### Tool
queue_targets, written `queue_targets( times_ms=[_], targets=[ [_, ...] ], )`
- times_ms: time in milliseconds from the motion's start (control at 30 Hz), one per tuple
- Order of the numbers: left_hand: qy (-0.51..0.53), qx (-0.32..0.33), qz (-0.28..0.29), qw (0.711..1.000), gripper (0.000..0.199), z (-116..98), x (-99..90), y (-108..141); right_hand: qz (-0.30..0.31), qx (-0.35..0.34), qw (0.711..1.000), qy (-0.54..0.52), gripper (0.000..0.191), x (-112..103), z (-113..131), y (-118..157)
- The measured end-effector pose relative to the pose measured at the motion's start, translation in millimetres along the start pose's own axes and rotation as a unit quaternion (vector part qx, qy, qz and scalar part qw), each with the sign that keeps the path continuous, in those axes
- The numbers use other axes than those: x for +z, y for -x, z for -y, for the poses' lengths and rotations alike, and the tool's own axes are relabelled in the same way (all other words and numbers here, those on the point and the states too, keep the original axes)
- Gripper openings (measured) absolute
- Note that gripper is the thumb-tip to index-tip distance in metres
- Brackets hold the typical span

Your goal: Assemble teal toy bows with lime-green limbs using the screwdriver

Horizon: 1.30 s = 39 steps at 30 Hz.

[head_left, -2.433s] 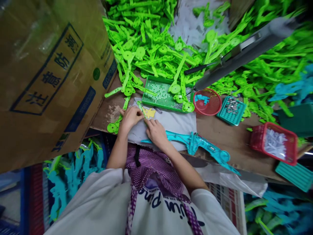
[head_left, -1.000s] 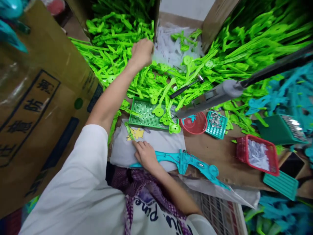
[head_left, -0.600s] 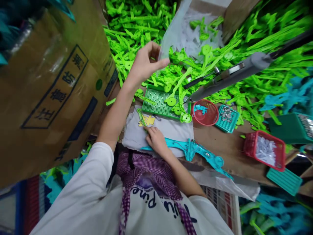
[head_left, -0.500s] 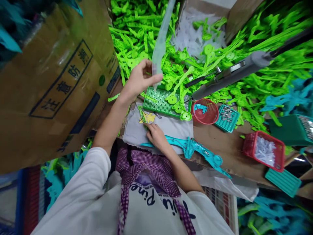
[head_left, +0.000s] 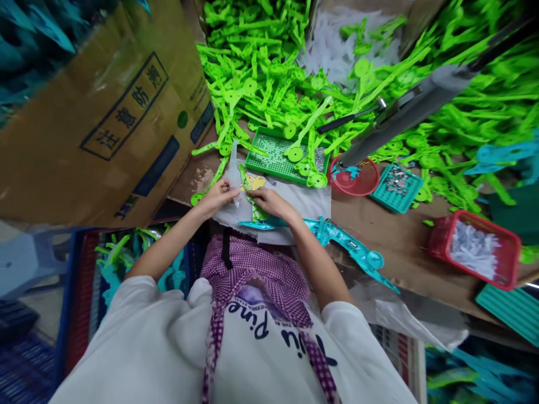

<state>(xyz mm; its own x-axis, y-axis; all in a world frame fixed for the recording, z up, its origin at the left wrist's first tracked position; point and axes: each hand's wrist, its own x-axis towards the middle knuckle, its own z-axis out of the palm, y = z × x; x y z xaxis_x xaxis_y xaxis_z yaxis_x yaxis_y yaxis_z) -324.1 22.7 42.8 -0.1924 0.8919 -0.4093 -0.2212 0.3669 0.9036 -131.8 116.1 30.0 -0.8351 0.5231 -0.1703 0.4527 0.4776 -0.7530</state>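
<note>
I watch the left hand (head_left: 219,197) pinch a translucent strip (head_left: 234,168) pointing toward twelve o'clock. The right hand's (head_left: 273,203) fingers close on a green part (head_left: 245,179) at its ten o'clock, above the grey cloth (head_left: 309,201).

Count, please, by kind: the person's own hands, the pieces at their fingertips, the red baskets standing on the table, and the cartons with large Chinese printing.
Hands: 2 (left hand, right hand)
Pieces at the fingertips: 2 (translucent white piece, green piece)
Red baskets: 2 (round red basket, rectangular red basket)
Cartons: 1 (cardboard carton)
Total: 7
</note>
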Motion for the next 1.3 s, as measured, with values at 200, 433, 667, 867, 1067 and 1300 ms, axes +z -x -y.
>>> queue_targets(
  times_ms=[200, 433, 667, 867, 1067, 1300],
  targets=[
    [0.076, -0.033, -0.001, 0.997, 0.052, 19.9, -4.0, -0.2, -0.033, 0.055, 0.997, 0.031, 0.039, 5.0, 16.7, 1.4],
    [0.052, -0.09, 0.044, 0.994, 0.044, 10.8, -13.5, -9.6, -0.056, 0.058, 0.995, 0.055, 0.033, 10.6, 26.1, 3.5],
    [0.03, -0.121, 0.03, 0.992, 0.034, 5.5, -14.0, -16.3, -0.076, 0.031, 0.996, 0.03, 0.038, 18.9, 18.4, 4.8],
    [0.07, -0.082, 0.028, 0.994, 0.038, 14.4, -12.4, -9.6, -0.064, 0.006, 0.998, -0.021, 0.042, 15.0, 9.1, 10.5],
    [0.117, -0.088, 0.076, 0.986, 0.047, 21.8, -18.3, -8.1, -0.068, 0.026, 0.997, 0.016, 0.05, 19.4, 15.0, 14.7],
    [0.142, -0.127, 0.126, 0.974, 0.05, 21.0, -23.2, -14.6, -0.071, 0.046, 0.993, 0.079, 0.053, 30.5, 16.6, 13.2]
  ],
)
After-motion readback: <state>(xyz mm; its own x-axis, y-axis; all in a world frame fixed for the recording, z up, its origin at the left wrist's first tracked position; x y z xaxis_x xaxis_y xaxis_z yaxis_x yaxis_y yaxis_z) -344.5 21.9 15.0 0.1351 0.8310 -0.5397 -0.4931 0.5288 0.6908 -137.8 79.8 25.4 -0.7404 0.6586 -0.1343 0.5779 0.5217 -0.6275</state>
